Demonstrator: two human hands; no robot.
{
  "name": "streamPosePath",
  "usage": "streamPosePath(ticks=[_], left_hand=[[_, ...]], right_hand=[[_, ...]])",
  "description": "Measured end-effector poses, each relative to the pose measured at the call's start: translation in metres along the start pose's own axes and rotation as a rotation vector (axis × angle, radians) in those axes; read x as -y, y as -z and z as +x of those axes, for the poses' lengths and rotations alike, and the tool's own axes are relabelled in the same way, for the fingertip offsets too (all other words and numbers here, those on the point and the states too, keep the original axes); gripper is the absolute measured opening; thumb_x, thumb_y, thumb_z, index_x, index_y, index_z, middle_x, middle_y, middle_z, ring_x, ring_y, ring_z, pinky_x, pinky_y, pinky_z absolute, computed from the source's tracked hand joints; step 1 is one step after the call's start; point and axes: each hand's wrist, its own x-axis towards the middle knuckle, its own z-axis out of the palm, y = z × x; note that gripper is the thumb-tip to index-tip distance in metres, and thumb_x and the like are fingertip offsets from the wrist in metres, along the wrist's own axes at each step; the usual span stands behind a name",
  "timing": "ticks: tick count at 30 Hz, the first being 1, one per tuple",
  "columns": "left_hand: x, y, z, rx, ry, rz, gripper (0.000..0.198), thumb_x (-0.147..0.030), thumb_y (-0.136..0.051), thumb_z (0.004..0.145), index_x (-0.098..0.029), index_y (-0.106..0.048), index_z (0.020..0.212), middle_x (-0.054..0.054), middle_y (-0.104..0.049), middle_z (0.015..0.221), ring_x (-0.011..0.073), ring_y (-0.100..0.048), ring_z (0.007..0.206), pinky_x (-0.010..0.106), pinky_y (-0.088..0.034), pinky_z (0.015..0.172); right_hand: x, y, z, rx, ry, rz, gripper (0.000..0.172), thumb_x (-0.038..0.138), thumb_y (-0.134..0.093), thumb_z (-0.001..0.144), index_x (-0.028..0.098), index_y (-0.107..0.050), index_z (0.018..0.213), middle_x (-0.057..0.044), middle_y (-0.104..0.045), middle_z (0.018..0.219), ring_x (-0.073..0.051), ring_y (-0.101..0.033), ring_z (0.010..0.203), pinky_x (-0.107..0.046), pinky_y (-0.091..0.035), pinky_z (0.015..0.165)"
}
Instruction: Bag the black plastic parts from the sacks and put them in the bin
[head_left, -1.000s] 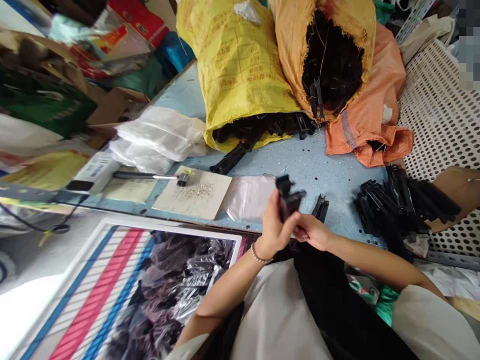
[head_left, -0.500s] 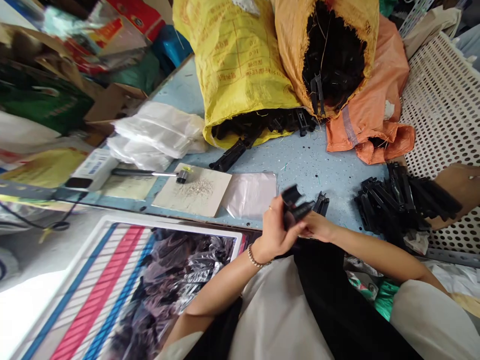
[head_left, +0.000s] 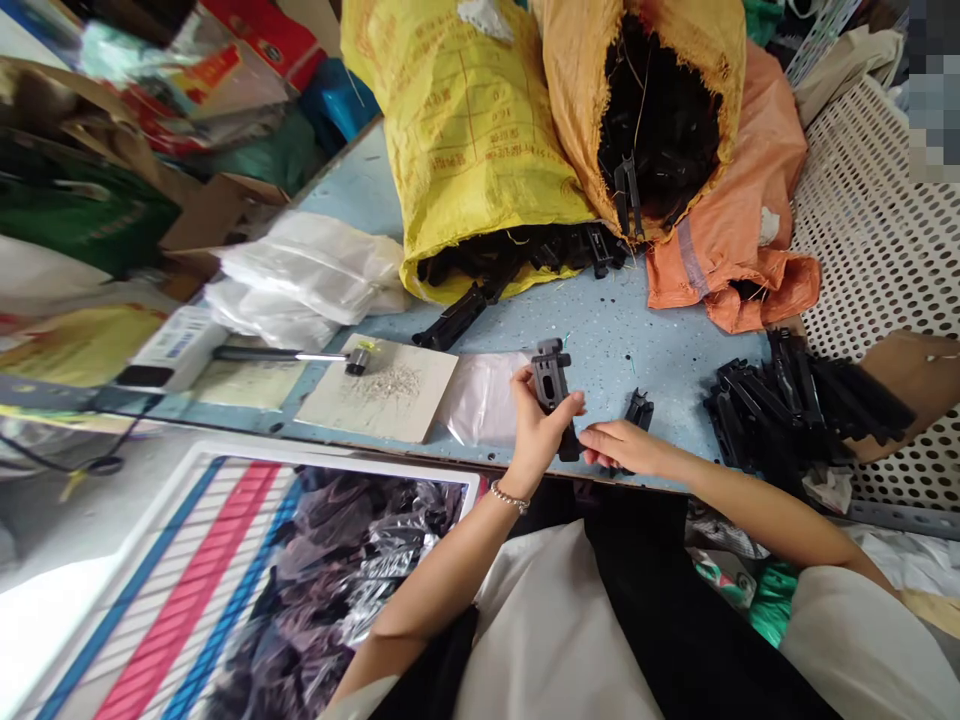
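Observation:
My left hand [head_left: 538,432] is closed around a black plastic part [head_left: 552,378] with a slot in its face and knobs at its top end. The part stands roughly upright above the table's front edge. My right hand [head_left: 626,446] is closed, its fingertips pressed together right beside the part's lower end. What those fingers pinch, if anything, is hidden. Just behind the right hand another black plastic part [head_left: 638,408] lies on the blue table [head_left: 600,325].
Yellow [head_left: 480,130] and orange sacks [head_left: 574,100] of black parts lie at the back. At right are a pile of black parts [head_left: 776,400] and a perforated white basket [head_left: 877,240]. A hammer [head_left: 300,354] lies at left on a board [head_left: 382,400]. Below stands a bin of bagged parts [head_left: 352,560].
The black part has turned upright in my left hand, so its slotted face shows. My right hand has shifted slightly down and left, to its lower end. The view has moved a little.

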Motion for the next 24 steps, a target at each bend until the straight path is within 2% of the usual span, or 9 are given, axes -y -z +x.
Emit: streamPosePath(ticks=[3,5,7,9,14,19,21,23,24], left_hand=[[0.038,-0.006,0.005,0.069,0.146,0.095,0.041,-0.045,-0.065,0.084,-0.019,-0.054,0.113,0.007,-0.066,0.1,0.0229,-0.068,0.094,0.043,-0.055,0.089],[0.06,-0.014,0.002,0.113,0.086,0.27,0.037,-0.042,-0.061,0.086,-0.017,-0.058,0.114,0.013,-0.064,0.117,0.0303,-0.061,0.118,0.051,-0.047,0.105],[0.076,-0.023,-0.003,0.132,-0.045,0.412,0.041,-0.037,-0.057,0.089,-0.018,-0.057,0.126,0.018,-0.051,0.141,0.0336,-0.044,0.14,0.056,-0.035,0.116],[0.087,-0.03,-0.008,0.132,-0.135,0.472,0.046,-0.033,-0.053,0.091,-0.019,-0.052,0.135,0.018,-0.041,0.15,0.0336,-0.033,0.147,0.06,-0.028,0.12],[0.088,-0.022,-0.005,0.142,-0.186,0.358,0.046,-0.03,-0.064,0.086,-0.031,-0.059,0.131,0.013,-0.054,0.139,0.0376,-0.046,0.136,0.065,-0.032,0.116],[0.066,0.0,0.024,0.133,0.011,0.171,0.043,-0.038,-0.066,0.087,-0.025,-0.06,0.127,0.014,-0.058,0.138,0.0325,-0.054,0.131,0.055,-0.042,0.111],[0.053,-0.003,0.045,0.109,0.105,0.078,0.051,-0.045,-0.067,0.086,-0.023,-0.055,0.13,0.015,-0.056,0.141,0.0289,-0.054,0.131,0.049,-0.042,0.11],[0.04,-0.013,0.066,0.069,0.174,-0.056,0.061,-0.05,-0.07,0.083,-0.025,-0.049,0.135,0.014,-0.055,0.141,0.0248,-0.056,0.128,0.042,-0.046,0.105],[0.034,-0.02,0.074,0.047,0.194,-0.124,0.064,-0.053,-0.07,0.082,-0.025,-0.047,0.134,0.013,-0.057,0.137,0.0222,-0.06,0.121,0.038,-0.049,0.1]], right_hand=[[-0.015,0.052,0.047,-0.365,0.096,-0.342,0.032,0.046,-0.046,0.099,0.021,-0.061,0.085,-0.002,-0.061,0.081,-0.017,-0.057,0.076,-0.029,-0.043,0.073],[-0.021,0.093,0.09,-0.612,0.076,-0.457,0.021,0.034,-0.045,0.099,0.02,-0.062,0.097,-0.007,-0.063,0.099,-0.02,-0.059,0.096,-0.032,-0.044,0.088],[-0.022,0.13,0.135,-0.775,-0.062,-0.511,0.024,0.028,-0.043,0.099,0.017,-0.06,0.11,-0.014,-0.061,0.116,-0.023,-0.058,0.109,-0.034,-0.044,0.095],[-0.016,0.159,0.175,-0.853,-0.142,-0.541,0.033,0.029,-0.043,0.099,0.011,-0.054,0.125,-0.021,-0.054,0.13,-0.028,-0.052,0.121,-0.038,-0.041,0.1],[0.006,0.196,0.229,-0.882,-0.247,-0.559,0.044,0.028,-0.052,0.095,0.004,-0.049,0.131,-0.026,-0.051,0.134,-0.032,-0.05,0.122,-0.038,-0.041,0.097],[-0.002,0.193,0.2,-0.803,-0.229,-0.504,0.023,0.025,-0.056,0.089,0.008,-0.063,0.104,-0.017,-0.066,0.103,-0.027,-0.061,0.095,-0.034,-0.047,0.081],[-0.015,0.167,0.164,-0.747,-0.196,-0.475,0.021,0.03,-0.056,0.09,0.013,-0.064,0.098,-0.01,-0.067,0.091,-0.023,-0.062,0.084,-0.032,-0.048,0.075],[-0.026,0.128,0.12,-0.715,-0.128,-0.462,0.022,0.031,-0.061,0.087,0.016,-0.061,0.104,-0.006,-0.066,0.097,-0.02,-0.062,0.086,-0.03,-0.049,0.077],[-0.029,0.109,0.098,-0.711,-0.004,-0.47,0.027,0.03,-0.064,0.085,0.017,-0.06,0.108,-0.006,-0.065,0.1,-0.02,-0.062,0.087,-0.031,-0.049,0.078]])
